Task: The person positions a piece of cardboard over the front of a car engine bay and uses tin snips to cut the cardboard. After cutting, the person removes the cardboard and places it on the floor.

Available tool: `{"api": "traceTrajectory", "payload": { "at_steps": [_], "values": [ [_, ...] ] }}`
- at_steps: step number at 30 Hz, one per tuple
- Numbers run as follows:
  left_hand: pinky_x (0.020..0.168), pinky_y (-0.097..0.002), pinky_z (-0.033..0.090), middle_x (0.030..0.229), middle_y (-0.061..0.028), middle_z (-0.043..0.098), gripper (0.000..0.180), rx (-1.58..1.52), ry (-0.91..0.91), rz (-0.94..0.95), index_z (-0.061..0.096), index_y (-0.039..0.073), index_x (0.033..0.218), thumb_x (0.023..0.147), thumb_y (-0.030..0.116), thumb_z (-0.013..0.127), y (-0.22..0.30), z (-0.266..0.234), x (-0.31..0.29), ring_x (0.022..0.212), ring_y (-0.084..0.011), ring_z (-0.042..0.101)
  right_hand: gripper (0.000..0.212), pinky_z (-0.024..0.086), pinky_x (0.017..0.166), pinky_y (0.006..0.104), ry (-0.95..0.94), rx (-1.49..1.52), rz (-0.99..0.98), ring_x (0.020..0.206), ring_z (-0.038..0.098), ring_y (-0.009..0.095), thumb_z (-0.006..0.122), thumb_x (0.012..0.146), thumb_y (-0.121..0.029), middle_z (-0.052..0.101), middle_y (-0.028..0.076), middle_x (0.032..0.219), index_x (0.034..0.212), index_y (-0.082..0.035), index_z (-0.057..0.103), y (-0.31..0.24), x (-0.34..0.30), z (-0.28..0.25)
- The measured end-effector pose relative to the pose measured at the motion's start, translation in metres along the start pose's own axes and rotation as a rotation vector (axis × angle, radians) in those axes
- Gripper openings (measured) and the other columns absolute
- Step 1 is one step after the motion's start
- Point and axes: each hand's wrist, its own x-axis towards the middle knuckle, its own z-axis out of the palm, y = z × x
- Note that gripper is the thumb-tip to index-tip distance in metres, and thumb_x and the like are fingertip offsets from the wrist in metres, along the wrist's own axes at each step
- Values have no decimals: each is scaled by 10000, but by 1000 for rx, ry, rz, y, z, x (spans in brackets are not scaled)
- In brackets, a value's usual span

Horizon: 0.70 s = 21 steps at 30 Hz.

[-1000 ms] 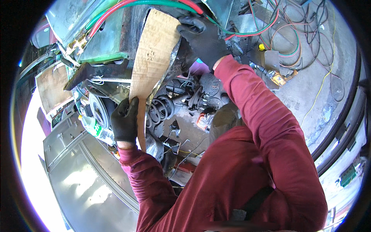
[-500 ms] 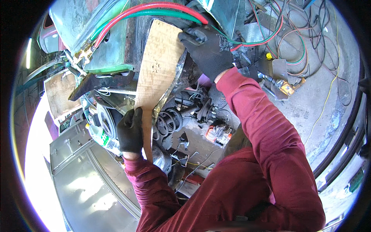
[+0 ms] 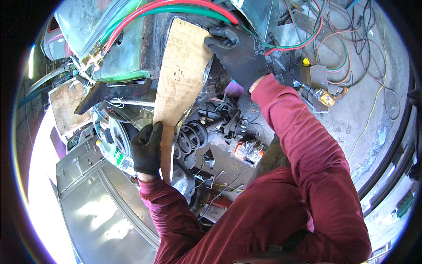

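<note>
A long, curved cardboard piece stretches across the middle of the view, wide at its far end and narrow near me. Shiny metal-like edging shows along its right side. My left hand, in a dark glove, is closed on the narrow part, thumb on top. At the upper right edge, my right hand, also gloved, pinches the cardboard between bent fingers and thumb. Beneath the cardboard lie a greenish body panel and dark metal, partly hidden by it.
Red hose and green hose arch over the far side. A coil spring sits below the cardboard. On the floor at right lie a yellow power tool and tangled cables. A grey metal cabinet stands at lower left.
The cardboard's far end has tilted and shifted slightly away from me. My right hand has moved a little to the right, still gripping it; my left hand is nearly still.
</note>
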Motion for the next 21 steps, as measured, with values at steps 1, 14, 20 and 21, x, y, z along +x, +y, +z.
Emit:
{"api": "traceTrajectory", "payload": {
  "at_steps": [1, 14, 20, 21],
  "values": [
    [579, -265, 325, 706, 52, 536, 286, 4, 5, -4, 688, 13, 832, 990, 249, 723, 0, 1, 0, 652, -46, 420, 363, 538, 931, 412, 9, 4, -12, 1031, 687, 349, 754, 906, -302, 708, 179, 1125, 1174, -58, 733, 1, 0, 0],
    [628, -268, 359, 734, 35, 553, 278, 22, 164, 77, 715, -33, 928, 986, 239, 728, 0, 17, -11, 706, -64, 442, 285, 539, 977, 409, -82, 122, 61, 1077, 702, 345, 621, 978, -115, 736, 175, 1166, 1243, -43, 694, 26, 0, -9],
    [610, -255, 347, 745, 44, 562, 286, -24, 220, 64, 734, -31, 971, 981, 255, 740, 0, 24, -15, 688, -52, 433, 292, 530, 973, 389, -189, 406, 39, 1096, 692, 287, 677, 967, -160, 725, 161, 1175, 1232, -40, 686, 17, 5, -21],
    [603, -253, 343, 746, 46, 563, 287, -32, 214, 70, 738, -30, 979, 982, 257, 741, 0, 24, -15, 681, -50, 430, 282, 525, 962, 389, -187, 432, 70, 1079, 686, 276, 686, 970, -201, 720, 164, 1155, 1202, -40, 690, 14, 5, -21]
  ]
}}
